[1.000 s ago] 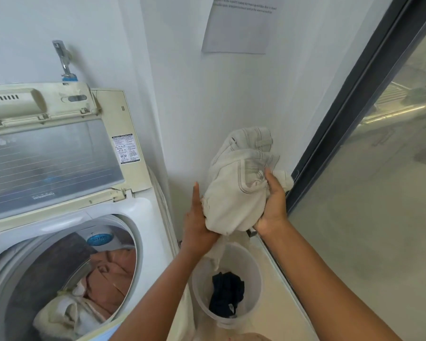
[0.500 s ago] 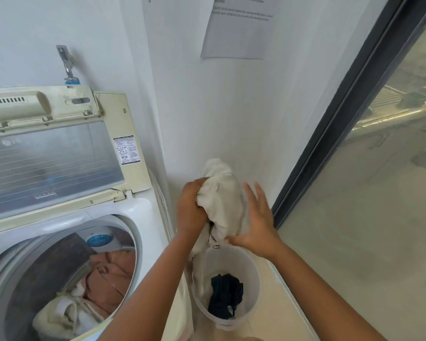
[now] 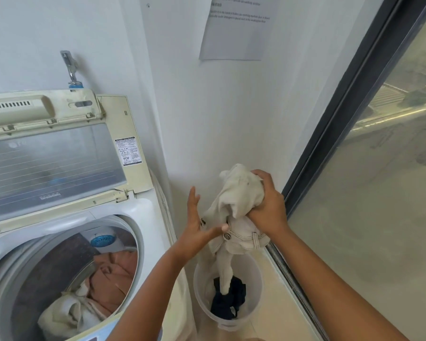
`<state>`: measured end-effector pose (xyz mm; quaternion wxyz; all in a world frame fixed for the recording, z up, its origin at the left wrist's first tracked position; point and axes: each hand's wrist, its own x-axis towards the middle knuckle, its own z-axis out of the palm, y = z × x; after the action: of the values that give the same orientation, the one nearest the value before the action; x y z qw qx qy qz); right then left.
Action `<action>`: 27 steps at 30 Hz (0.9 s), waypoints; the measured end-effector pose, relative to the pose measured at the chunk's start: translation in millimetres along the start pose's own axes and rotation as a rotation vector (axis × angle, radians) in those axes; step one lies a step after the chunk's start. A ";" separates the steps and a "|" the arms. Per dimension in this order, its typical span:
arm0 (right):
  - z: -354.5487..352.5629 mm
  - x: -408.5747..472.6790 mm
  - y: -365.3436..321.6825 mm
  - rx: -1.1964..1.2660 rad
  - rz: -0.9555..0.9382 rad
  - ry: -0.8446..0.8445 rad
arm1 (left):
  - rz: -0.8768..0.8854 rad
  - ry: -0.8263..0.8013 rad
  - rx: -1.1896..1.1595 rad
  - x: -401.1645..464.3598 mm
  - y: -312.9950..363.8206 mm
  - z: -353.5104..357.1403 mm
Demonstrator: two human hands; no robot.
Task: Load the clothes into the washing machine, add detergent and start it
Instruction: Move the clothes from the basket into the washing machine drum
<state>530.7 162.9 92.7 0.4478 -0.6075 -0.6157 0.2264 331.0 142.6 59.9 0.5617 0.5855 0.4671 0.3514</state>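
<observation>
A cream pair of trousers (image 3: 239, 200) hangs bunched above the white laundry bucket (image 3: 255, 274), one leg trailing down into it. My right hand (image 3: 268, 205) grips the bunched top of the trousers. My left hand (image 3: 197, 225) is spread flat against their left side, thumb touching the waistband near a button. A dark garment (image 3: 231, 303) lies in the bucket's bottom. The top-loading washing machine (image 3: 143, 217) stands at the left with its lid (image 3: 54, 158) raised. Peach and cream clothes (image 3: 108, 274) lie in its drum.
A white wall corner rises behind the bucket, with a paper notice (image 3: 236, 28) taped high up. A dark-framed glass door (image 3: 349, 119) runs along the right. A water tap (image 3: 70, 67) sits on the wall above the machine. The tiled floor strip is narrow.
The trousers came down from chest height and were bunched tighter. My right hand moved over their top and closed on them; my left hand let go and opened against their side.
</observation>
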 end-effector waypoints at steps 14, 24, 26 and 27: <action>15.2 -12.1 -5.8 1.144 0.465 0.326 | -0.267 0.276 -0.508 4.9 2.0 23.6; 15.5 -32.3 -9.7 1.193 0.686 0.001 | -0.274 0.242 -0.910 -1.3 13.0 31.1; 15.9 -30.7 -9.2 1.097 0.638 0.086 | -0.284 0.304 -0.924 0.2 15.6 34.8; 14.9 -31.1 -9.3 1.036 0.600 0.100 | -0.272 0.313 -0.922 0.8 18.5 35.6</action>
<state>509.0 135.8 84.3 0.6306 -0.4674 -0.2051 0.5847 367.4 132.9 73.7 0.7258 0.1507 0.4141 0.5283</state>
